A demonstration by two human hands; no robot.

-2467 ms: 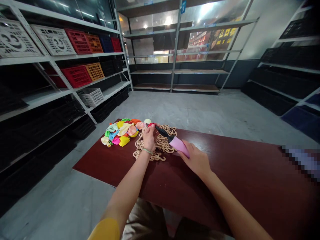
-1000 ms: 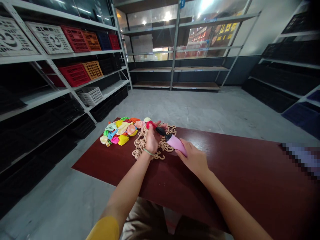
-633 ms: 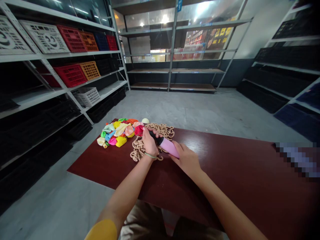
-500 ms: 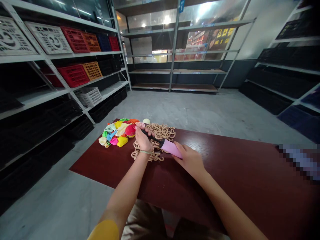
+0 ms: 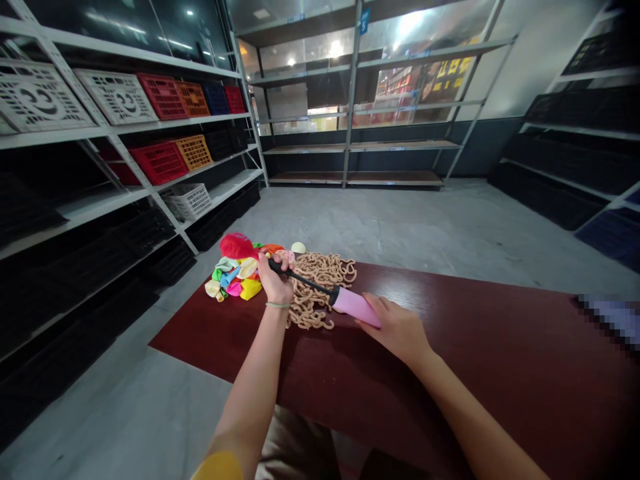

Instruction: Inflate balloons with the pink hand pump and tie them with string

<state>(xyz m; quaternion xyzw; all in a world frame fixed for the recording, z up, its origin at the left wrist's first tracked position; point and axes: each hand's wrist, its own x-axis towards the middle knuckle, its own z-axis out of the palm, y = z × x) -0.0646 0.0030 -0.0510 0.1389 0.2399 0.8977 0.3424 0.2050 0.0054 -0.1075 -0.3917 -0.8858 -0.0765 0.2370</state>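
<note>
A hand balloon pump (image 5: 356, 307), with a pink barrel and a black rod and end, slants across the table in the air. My left hand (image 5: 276, 280) is closed around its black end, where the neck of a red balloon (image 5: 237, 247) meets it. The balloon is slightly swollen and points to the far left. My right hand (image 5: 400, 328) grips the rear of the pink barrel. Under the left hand lies a pile of limp, colourful balloons (image 5: 231, 280). Beneath the pump's rod spreads a heap of beige, curly, hook-like pieces (image 5: 325, 270).
The dark red-brown table (image 5: 450, 373) has a pale round object (image 5: 299, 247) near its far edge. A blurred-out flat thing (image 5: 613, 320) lies at right. Shelves with crates (image 5: 163, 163) stand at left; a metal rack (image 5: 350, 147) stands behind, dark shelving at right.
The pump has lengthened, its black rod now showing as my hands moved apart. The red balloon has grown and stands out further left. My view has shifted slightly.
</note>
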